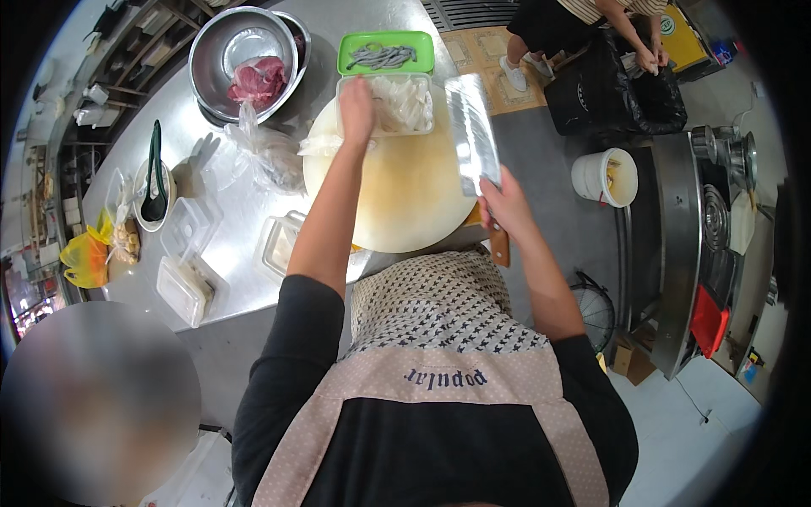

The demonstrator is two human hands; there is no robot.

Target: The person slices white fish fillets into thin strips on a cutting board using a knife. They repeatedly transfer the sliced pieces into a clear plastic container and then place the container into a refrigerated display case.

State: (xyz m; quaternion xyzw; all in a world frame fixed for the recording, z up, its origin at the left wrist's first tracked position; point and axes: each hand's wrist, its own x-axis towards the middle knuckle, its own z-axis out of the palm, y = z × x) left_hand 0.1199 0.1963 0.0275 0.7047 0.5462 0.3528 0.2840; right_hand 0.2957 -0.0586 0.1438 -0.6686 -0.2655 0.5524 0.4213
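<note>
My right hand (505, 201) grips a wide metal cleaver (472, 136) by its wooden handle, at the right edge of a round cutting board (405, 196). The blade points away from me. My left hand (357, 111) is at the left end of a clear plastic container (405, 108) that holds whitish, translucent pieces or bags; blur hides its fingers. Just beyond the container, a green tray (424, 47) holds grey, strip-like pieces. A plastic bag (272, 158) lies on the steel table left of the board, and a whitish piece of plastic lies at the board's left edge.
Steel bowls (206, 76), one with raw red meat (256, 79), stand at the back left. Lidded containers (184, 291), a pot (166, 218) with dark green utensils and a yellow bag (85, 260) are leftward. Right are a white bucket (589, 174), a black-lined bin (580, 95) and another person (557, 19).
</note>
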